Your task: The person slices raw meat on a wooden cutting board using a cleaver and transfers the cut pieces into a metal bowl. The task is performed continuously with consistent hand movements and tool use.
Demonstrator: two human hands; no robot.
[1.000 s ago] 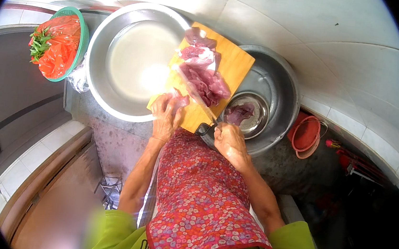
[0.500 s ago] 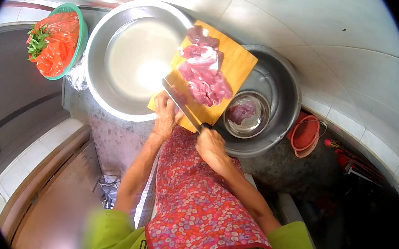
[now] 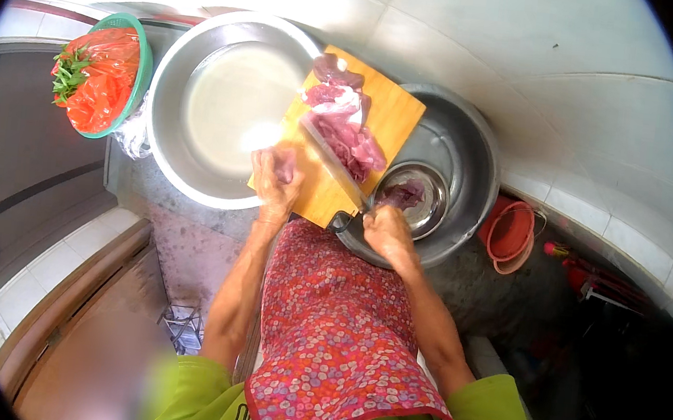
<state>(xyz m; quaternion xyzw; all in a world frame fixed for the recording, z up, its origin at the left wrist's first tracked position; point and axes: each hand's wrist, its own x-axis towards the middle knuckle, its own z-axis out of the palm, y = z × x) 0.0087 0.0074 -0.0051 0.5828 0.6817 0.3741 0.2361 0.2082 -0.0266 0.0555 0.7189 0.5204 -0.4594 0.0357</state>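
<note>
My right hand (image 3: 388, 233) is closed round the handle of a kitchen knife (image 3: 333, 161). Its long blade slants up and left over the wooden cutting board (image 3: 395, 110), along the near side of the raw meat (image 3: 353, 135). Several pink and dark red slices of that meat lie in a row running to the board's far corner. At the board's left edge my left hand (image 3: 276, 186) has its fingers curled round a small piece of meat (image 3: 285, 164). Right of the knife, a metal bowl (image 3: 441, 200) holds more dark meat (image 3: 403, 194).
The board bridges a large metal basin (image 3: 170, 105) of cloudy water and a dark grey basin (image 3: 479, 155) around the bowl. A green basket (image 3: 144, 70) with a red plastic bag (image 3: 111, 67) and green leaves stands at left. Beyond the right basin is a red bucket (image 3: 510, 232). Tiled wall rises behind.
The knife has moved right, away from my left hand, to the main meat. My left hand has turned, and a meat piece now shows in its fingers. The whole view has shifted slightly.
</note>
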